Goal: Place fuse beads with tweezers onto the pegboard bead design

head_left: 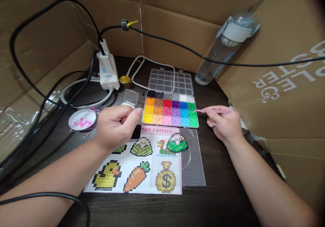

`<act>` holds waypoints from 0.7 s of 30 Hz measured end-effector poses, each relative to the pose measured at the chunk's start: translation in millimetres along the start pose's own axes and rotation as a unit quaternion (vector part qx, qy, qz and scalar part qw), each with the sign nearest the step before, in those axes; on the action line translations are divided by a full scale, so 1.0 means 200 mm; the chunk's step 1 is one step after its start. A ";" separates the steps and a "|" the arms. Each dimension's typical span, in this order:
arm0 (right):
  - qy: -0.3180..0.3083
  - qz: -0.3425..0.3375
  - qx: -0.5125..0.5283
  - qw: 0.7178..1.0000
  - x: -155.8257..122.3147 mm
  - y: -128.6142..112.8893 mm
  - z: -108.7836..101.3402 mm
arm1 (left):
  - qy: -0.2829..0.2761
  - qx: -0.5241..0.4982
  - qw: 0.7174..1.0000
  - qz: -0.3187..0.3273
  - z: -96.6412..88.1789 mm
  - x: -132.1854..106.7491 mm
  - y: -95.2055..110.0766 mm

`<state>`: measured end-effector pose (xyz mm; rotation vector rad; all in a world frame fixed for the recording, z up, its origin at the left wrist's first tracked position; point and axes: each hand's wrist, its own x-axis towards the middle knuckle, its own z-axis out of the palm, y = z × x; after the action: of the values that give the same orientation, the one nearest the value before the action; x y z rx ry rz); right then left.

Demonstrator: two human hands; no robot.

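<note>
My right hand (224, 123) is closed round pink tweezers (201, 111). Their tips are at the green beads (192, 114) on the right side of the bead box (170, 125), which has small compartments sorted by colour. My left hand (114, 125) makes a loose fist left of the box, and whatever it may hold is hidden. Below lies a printed bead pattern sheet (124, 178) with a duck, a carrot and a money bag. A clear pegboard (195, 167) overlaps its right part, with a green, white and black bead figure (177, 143) on it.
A white dish (71, 120) with pink beads sits at the left, near a power strip (108, 69) and black cables (162, 41). Behind are a gold cup (125, 81), the clear box lid (170, 81) and a leaning water bottle (223, 51). Cardboard walls (175, 20) enclose the table.
</note>
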<state>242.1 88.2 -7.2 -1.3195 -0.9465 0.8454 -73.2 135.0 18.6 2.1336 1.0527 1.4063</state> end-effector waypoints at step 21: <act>-0.003 0.005 -0.001 1.000 0.01 0.01 -0.01 | 0.002 0.000 1.000 -0.022 0.00 0.00 -0.01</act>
<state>244.5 89.0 -8.4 -1.3240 -0.9458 0.8564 -72.9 135.6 17.2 2.0957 1.0957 1.3902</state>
